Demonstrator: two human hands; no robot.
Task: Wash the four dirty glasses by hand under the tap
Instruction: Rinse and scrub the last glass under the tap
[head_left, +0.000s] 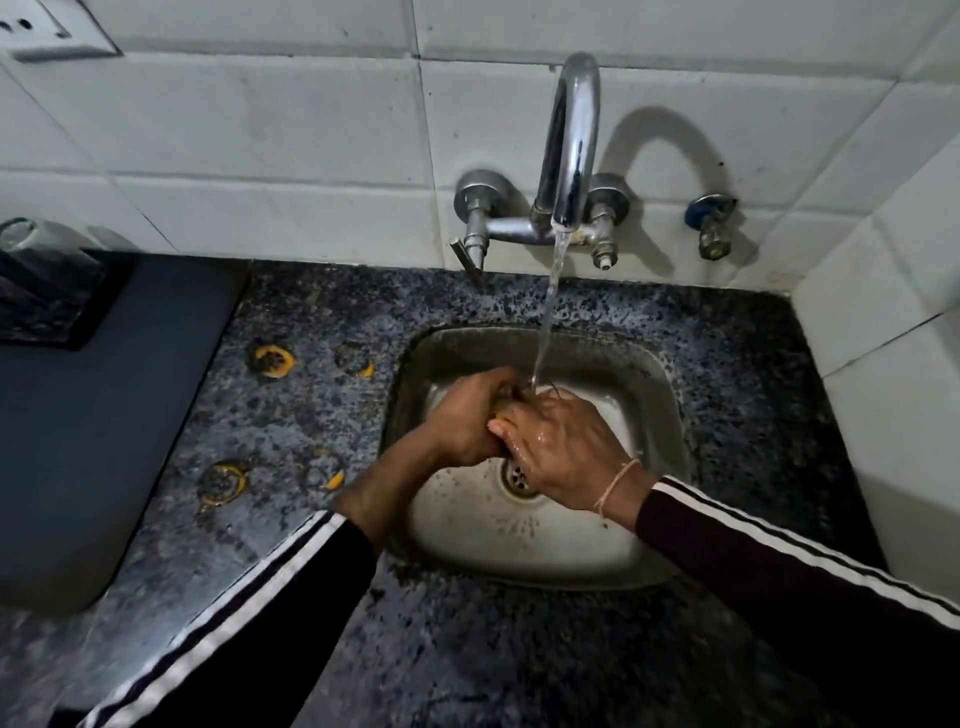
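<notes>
1. A glass (506, 405) is gripped over the sink (670, 384) by the left hand (467, 421), fingers curled round it; the right hand (561, 447) is laid against it with fingers fairly straight, under the tap (569, 156) stream.
2. The wet glass could slip and strike the steel basin, since both hands are running with water.
3. Water could be splashed onto the counter (322, 322).
4. The glass is almost wholly hidden by the hands; its rim and cleanliness cannot be judged.
5. An upturned glass (31, 244) at the far left is dim; the other glasses are not seen.
</notes>
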